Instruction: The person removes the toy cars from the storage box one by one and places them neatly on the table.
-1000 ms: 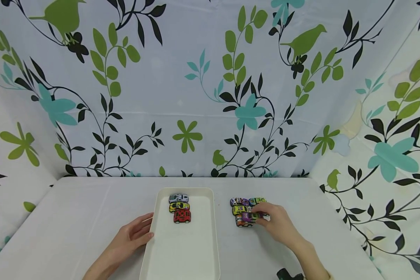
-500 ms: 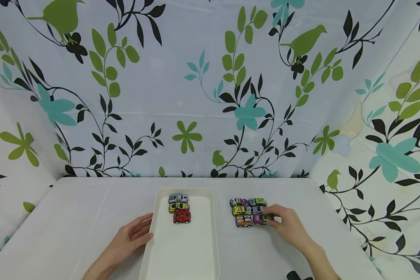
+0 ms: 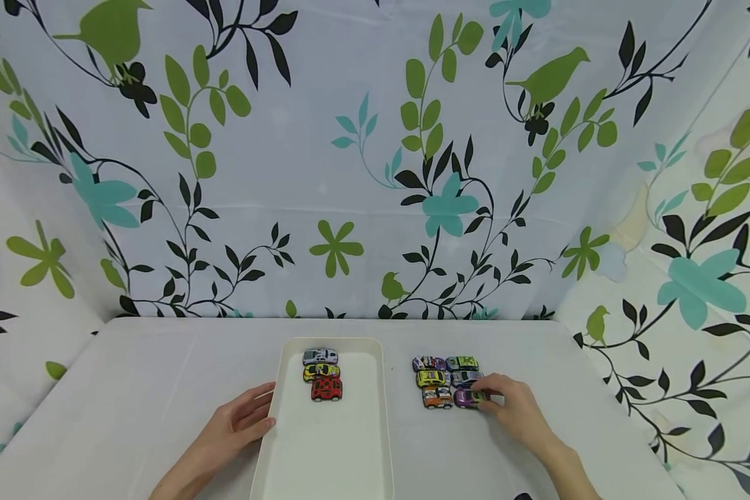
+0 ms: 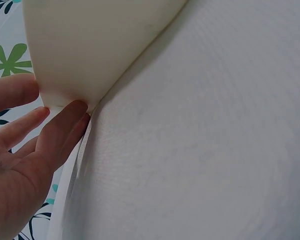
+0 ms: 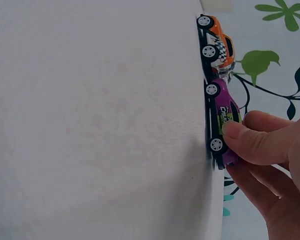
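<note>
My right hand [image 3: 517, 415] pinches a purple toy car [image 3: 469, 398] with green markings. In the right wrist view the thumb lies on its side, and the car's wheels are at the white tabletop. An orange toy car [image 5: 219, 47] with a checkered side stands end to end with it. My left hand [image 3: 234, 425] is at the left side of a white tray [image 3: 325, 458], thumb and fingertips against its outer wall. Inside the tray, near the far end, a silver car [image 3: 320, 356], a yellow car [image 3: 321, 371] and a red car [image 3: 327, 389] form a column.
Behind the purple and orange cars stand a purple-and-white car [image 3: 428, 363], a green car [image 3: 462, 362], a yellow car [image 3: 433, 378] and a grey-purple car [image 3: 465, 378], close together in two columns. A patterned curtain [image 3: 312, 160] hangs behind the white table [image 3: 181, 361].
My right hand has carried the purple car from over the cluster rightward and down, to the right end of the near row beside the orange car. My left hand stays at the tray.
</note>
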Available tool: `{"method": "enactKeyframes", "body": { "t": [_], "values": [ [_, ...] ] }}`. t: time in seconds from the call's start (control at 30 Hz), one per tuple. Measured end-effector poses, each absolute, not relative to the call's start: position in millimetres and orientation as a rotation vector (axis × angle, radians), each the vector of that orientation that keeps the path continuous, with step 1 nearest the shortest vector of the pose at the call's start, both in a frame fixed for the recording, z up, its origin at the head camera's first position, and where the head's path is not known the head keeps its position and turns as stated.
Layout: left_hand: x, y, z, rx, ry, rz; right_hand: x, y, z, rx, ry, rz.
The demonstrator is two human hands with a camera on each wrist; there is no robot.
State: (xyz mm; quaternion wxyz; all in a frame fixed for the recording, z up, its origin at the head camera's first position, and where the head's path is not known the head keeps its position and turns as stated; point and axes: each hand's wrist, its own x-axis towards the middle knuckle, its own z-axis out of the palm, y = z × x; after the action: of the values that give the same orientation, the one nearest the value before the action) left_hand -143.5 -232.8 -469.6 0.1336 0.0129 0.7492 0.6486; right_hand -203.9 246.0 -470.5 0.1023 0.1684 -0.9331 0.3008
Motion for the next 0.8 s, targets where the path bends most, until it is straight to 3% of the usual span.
{"method": "enactKeyframes", "body": {
  "t": [0.8],
  "values": [
    [-143.8, -232.0, -470.0, -0.013, 2.165, 1.87, -202.1, 240.8, -473.5, 0.506, -2.689, 0.764]
  ]
}}
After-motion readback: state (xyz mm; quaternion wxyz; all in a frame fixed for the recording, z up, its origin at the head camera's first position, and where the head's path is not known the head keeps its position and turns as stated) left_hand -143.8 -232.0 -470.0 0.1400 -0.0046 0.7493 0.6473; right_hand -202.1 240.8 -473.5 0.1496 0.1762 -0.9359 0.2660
